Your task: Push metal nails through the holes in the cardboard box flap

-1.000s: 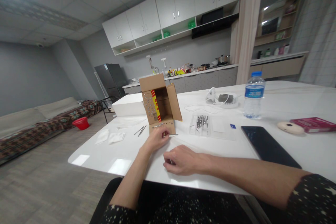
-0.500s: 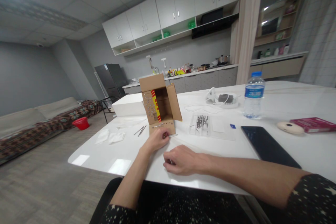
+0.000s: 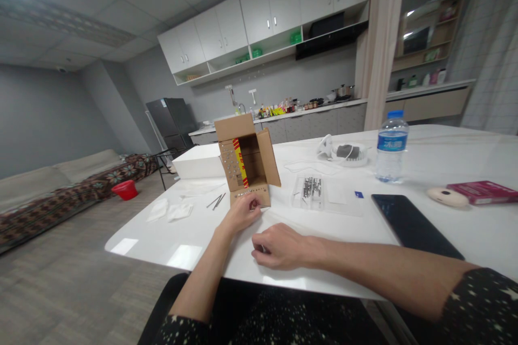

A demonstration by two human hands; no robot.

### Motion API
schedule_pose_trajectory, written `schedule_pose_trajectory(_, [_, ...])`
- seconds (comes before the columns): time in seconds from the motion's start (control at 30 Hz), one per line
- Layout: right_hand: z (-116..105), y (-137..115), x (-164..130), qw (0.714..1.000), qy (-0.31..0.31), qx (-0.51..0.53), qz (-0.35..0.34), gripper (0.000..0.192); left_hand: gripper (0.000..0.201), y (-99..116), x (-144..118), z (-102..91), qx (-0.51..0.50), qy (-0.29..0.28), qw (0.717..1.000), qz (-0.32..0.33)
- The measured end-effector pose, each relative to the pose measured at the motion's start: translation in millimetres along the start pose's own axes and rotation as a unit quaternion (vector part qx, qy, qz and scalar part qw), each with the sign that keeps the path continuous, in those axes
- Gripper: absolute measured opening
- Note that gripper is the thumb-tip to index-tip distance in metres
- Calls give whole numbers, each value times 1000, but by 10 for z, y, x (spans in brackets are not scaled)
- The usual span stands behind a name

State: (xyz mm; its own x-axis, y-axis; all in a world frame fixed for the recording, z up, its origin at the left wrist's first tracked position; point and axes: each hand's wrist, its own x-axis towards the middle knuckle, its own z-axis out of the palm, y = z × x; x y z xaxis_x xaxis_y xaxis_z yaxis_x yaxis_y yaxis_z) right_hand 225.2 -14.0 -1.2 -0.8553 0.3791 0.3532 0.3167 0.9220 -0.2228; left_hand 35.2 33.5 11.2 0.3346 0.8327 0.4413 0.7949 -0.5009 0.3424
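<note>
Tissues (image 3: pixel 169 210) lie at the far left of the white desk (image 3: pixel 445 161), beside loose metal pins (image 3: pixel 217 201). I see my left hand (image 3: pixel 241 214) at the front flap of the open cardboard box (image 3: pixel 246 164), fingers (image 3: pixel 254 204) pinched together on that flap's row of pins. My right hand (image 3: pixel 283 246) rests nearer me, fingers curled shut; whether they hold anything I cannot tell. Rightward: clear pin tray (image 3: pixel 309 190), water bottle (image 3: pixel 390 146), black tablet (image 3: pixel 413 225).
</note>
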Motion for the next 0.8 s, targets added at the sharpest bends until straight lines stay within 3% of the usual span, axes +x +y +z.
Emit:
schedule_pose_trajectory(0.13, [7, 11, 2, 1000, 0, 3, -2, 24, 7, 7, 7, 15, -12, 23, 999, -22])
schedule_pose_trajectory(0.43, [-5, 2, 0, 1000, 2, 6, -3, 24, 32, 69, 10, -17, 7, 38, 998, -50])
schedule_pose_trajectory(0.8, [-25, -8, -9, 1000, 11, 22, -7, 22, 39, 84, 9, -28, 18, 40, 998, -54])
